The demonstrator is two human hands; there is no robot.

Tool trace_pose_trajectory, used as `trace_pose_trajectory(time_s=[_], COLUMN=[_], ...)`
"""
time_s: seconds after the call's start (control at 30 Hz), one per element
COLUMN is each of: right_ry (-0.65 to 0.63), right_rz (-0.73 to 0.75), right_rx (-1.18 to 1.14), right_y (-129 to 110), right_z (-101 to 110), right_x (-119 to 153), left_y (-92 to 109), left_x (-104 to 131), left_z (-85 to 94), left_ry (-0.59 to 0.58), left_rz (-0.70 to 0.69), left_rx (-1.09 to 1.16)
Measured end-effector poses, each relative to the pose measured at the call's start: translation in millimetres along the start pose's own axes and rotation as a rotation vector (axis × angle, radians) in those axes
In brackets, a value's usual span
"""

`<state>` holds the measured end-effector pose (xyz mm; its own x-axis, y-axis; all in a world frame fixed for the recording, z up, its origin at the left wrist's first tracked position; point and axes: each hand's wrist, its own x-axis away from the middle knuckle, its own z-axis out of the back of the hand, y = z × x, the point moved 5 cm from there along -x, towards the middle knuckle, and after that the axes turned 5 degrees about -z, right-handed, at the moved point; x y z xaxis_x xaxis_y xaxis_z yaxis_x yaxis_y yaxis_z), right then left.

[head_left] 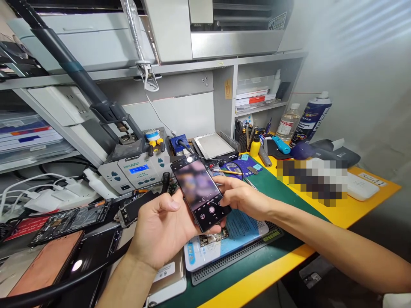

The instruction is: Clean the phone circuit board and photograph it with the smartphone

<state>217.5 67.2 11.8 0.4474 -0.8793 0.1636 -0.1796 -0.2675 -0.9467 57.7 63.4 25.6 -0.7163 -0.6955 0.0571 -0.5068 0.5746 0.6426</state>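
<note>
A black smartphone (201, 192) lies tilted in my left hand (167, 222), its lit screen showing a camera view with a blurred preview. My left fingers pass beneath the phone and their tips show past its lower right edge. My right hand (242, 196) is at the phone's right edge, fingers bent, with one fingertip over the lower right of the screen. Below the phone, a small circuit board (213, 236) lies on a blue and white pad (247, 229), partly hidden by the phone and my left hand.
A soldering station (138, 171) with a blue display stands behind my left hand. Opened phones and parts (73, 218) crowd the left side, crossed by a black cable (80, 273). A spray can (310, 119) and clear bottle (287, 122) stand at the back right of the yellow table (362, 205).
</note>
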Motion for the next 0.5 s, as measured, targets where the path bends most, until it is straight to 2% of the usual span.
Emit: trace_pose_trajectory(time_s=[0.23,0.4,0.5], right_ry=[-0.003,-0.054,-0.011], right_rz=[0.026,0.002,0.012], right_rx=[0.104,0.048,0.020], right_y=[3,-1,-3], right_z=[-10,-4,1], right_x=[5,6,2], left_y=[-1,0,1], left_x=[-3,0,0], left_z=[1.7,1.0,0.6], left_ry=[0.009,-0.007,-0.010], left_rz=[-0.036,-0.023,-0.016], left_rx=[0.017,0.004,-0.013])
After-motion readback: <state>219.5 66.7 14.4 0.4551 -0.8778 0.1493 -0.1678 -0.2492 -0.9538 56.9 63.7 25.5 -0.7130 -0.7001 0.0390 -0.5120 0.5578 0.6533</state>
